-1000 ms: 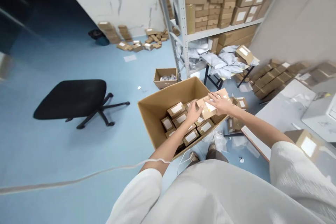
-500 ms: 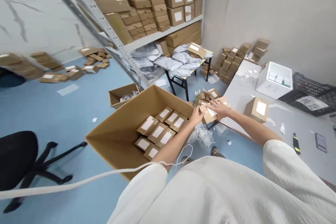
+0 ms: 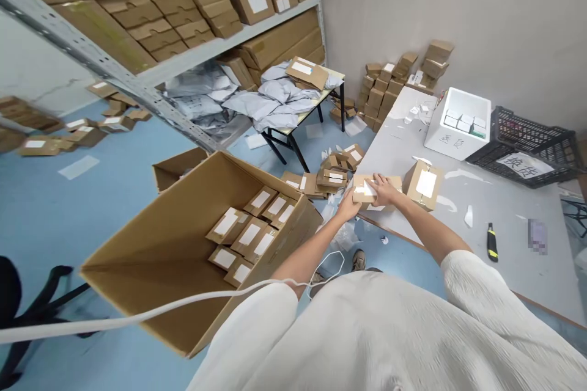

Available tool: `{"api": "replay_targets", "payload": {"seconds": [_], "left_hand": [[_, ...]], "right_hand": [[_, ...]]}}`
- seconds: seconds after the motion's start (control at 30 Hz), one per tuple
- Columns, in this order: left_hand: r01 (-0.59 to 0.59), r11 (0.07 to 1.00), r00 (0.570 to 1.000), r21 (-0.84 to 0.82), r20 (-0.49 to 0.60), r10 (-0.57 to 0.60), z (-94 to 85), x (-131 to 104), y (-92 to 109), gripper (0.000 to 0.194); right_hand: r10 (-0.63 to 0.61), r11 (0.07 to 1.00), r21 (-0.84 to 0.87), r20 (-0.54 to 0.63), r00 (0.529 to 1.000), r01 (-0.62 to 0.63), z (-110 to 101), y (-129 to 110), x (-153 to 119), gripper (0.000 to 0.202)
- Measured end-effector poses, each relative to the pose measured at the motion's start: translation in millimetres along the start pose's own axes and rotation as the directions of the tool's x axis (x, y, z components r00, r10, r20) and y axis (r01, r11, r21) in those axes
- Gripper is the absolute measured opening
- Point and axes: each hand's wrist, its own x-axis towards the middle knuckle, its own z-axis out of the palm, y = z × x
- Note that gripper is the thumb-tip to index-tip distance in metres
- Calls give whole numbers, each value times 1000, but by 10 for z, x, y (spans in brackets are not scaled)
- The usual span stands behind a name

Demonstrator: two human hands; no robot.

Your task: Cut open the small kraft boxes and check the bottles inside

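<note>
A small cardboard box [image 3: 359, 190] with a white label is between my hands at the near left edge of the grey table. My left hand [image 3: 348, 205] is closed round its left end, with the thumb against the side. My right hand [image 3: 383, 190] lies over the top, its fingers on the label, and covers part of the box. Just to the right on the table stands another labelled cardboard box [image 3: 424, 186]. To my left is a large open carton [image 3: 151, 238], with several small labelled boxes [image 3: 248, 234] inside at its right end.
A yellow-black utility knife [image 3: 492, 243], a white foam box [image 3: 457, 125] and a black crate [image 3: 532, 140] are on the table. Small boxes [image 3: 334, 177] lie on the floor beyond my hands. A metal shelf [image 3: 229, 40] stands at left; a white cable [image 3: 183, 302] crosses in front.
My view has turned right, so the carton and shelf sit further left. My hands have brought the small box to the table edge, closer to the standing box.
</note>
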Motion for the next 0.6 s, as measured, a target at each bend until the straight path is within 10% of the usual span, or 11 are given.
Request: {"api": "replay_targets", "payload": {"seconds": [0.6], "left_hand": [[-51,998,980,-36,189,57,346,601,436,94]], "right_hand": [[215,974,87,-92,972,-207,29,459,-372,92]]}}
